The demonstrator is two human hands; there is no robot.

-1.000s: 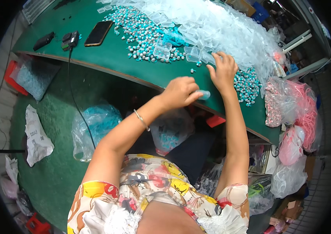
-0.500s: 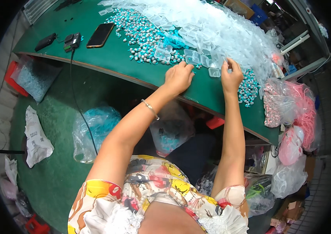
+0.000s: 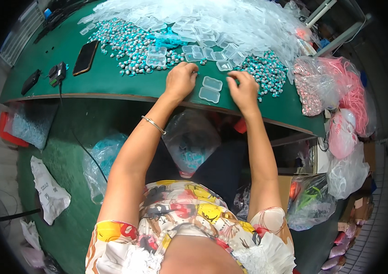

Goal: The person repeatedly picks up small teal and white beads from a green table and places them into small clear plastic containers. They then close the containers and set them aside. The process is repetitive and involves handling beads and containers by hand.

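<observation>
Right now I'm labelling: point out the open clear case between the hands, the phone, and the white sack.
Open clear case (image 3: 209,95), head view, on its nearer half.
Phone (image 3: 85,57), head view, on its screen.
White sack (image 3: 51,191), head view, on its middle.

The open box (image 3: 209,94) is smooth clear plastic, the bracelet (image 3: 153,124) shiny metal, the phone screen (image 3: 85,57) glossy, the tabletop (image 3: 111,85) smooth.

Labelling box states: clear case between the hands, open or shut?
Open: the clear case lies spread on the green table, its two halves side by side, between the left hand and right hand.
</observation>
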